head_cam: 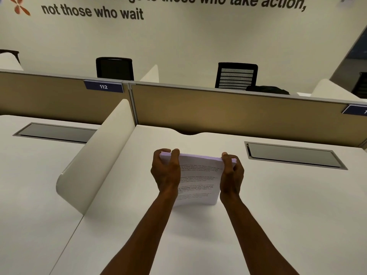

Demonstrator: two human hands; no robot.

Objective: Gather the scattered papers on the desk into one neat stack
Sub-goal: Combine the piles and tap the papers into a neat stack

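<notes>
A stack of white printed papers (198, 179) stands upright on its bottom edge on the white desk (198, 235), its printed face turned toward me. My left hand (165, 171) grips the stack's left side, with fingers curled over the top left corner. My right hand (231, 173) grips the right side, fingers over the top right corner. The sheets look aligned at the top edge. No loose paper shows elsewhere on the desk.
A curved white divider (93, 155) rises on the left between this desk and the neighbouring one. A grey cable hatch (294, 154) is set into the desk at the right. A tan partition (228, 110) closes the back, with black chairs (236, 75) behind it.
</notes>
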